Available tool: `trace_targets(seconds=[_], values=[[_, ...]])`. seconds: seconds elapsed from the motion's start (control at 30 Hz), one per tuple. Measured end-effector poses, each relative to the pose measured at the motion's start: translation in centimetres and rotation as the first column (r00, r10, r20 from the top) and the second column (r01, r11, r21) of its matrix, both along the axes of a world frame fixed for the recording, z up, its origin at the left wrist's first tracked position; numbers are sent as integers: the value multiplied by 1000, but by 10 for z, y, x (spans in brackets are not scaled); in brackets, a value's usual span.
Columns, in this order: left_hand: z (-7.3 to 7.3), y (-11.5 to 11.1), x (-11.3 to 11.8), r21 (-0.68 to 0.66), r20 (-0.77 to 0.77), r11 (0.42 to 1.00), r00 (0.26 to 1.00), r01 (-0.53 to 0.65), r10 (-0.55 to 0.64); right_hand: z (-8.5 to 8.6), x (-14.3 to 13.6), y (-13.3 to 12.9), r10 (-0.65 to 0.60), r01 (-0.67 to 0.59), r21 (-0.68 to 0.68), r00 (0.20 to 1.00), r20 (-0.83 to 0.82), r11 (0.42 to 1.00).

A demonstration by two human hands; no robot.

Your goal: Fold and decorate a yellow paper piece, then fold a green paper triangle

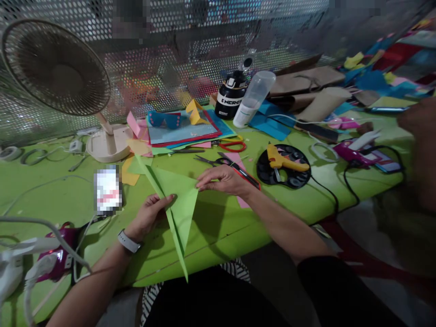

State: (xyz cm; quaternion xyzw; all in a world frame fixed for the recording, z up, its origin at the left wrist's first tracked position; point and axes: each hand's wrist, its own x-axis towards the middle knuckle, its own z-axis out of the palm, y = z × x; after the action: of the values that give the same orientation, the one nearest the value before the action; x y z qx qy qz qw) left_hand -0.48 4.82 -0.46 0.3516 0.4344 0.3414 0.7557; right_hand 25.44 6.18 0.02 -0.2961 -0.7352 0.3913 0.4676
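A folded sheet of light green paper (180, 195), triangular with a narrow folded strip along its left side, is held up over the table's front edge. My left hand (153, 211) grips the strip, thumb on top and the other fingers behind it. At the paper's right corner, my right hand (220, 179) pinches the tip between thumb and fingers. Just behind the right hand lie dark-handled scissors (221, 160) and a strip of pink paper (243, 201). A phone (108, 190) rests left of the paper.
A fan (56, 72) stands back left. Stacked coloured sheets (184, 134), a black bottle (230, 97) and a clear bottle (255, 97) are behind. A yellow glue gun (286, 161) lies on a black palette (262, 175), cable trailing right. Purple power strips (61, 254) flank both sides; another person's arm (420, 150) is right.
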Motion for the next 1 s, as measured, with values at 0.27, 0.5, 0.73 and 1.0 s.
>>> trace_targets(seconds=[0.27,0.5,0.73,1.0], values=[[1,-3,0,82,-7,995,998,58,-58,1,-6,-2,-78,78,-4,996,-39,997],[-3,-5,-2,140,-60,982,991,128,-120,0,-10,-7,-214,209,-103,976,-43,973],[-7,-4,-4,177,-123,972,983,156,-136,-5,-13,-9,-262,249,-150,962,-74,957],[-4,-4,-3,167,-132,974,982,153,-132,-7,-15,-7,-220,209,-118,971,-94,971]])
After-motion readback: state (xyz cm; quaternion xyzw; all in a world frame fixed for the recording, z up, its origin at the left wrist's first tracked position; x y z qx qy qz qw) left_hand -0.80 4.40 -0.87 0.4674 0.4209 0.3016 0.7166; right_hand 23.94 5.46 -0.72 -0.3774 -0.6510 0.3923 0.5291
